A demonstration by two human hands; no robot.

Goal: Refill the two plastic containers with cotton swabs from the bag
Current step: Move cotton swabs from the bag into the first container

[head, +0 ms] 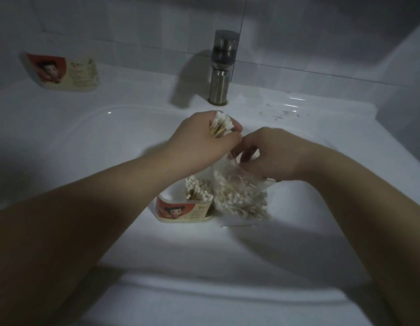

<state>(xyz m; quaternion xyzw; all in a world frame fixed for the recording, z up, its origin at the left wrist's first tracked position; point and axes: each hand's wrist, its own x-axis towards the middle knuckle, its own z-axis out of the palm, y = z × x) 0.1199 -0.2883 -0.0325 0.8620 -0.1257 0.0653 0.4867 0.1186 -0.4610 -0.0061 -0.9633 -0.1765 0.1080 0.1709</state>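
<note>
A clear plastic bag [242, 196] full of cotton swabs stands in the white sink basin [115, 142]. Beside it on the left sits a plastic container [185, 211] with a red and cream label, partly filled with upright swabs. My left hand [204, 137] grips a bundle of cotton swabs [222, 124] above the bag's mouth. My right hand [272, 154] pinches the bag's top edge with curled fingers. A second container [63, 71] with the same label lies on its side on the counter at the far left.
A steel tap [222, 69] rises behind the basin. Small white scraps [279, 114] lie on the wet counter at the right. White tiled walls close in the back and right side. The sink's front rim [204, 285] runs below my forearms.
</note>
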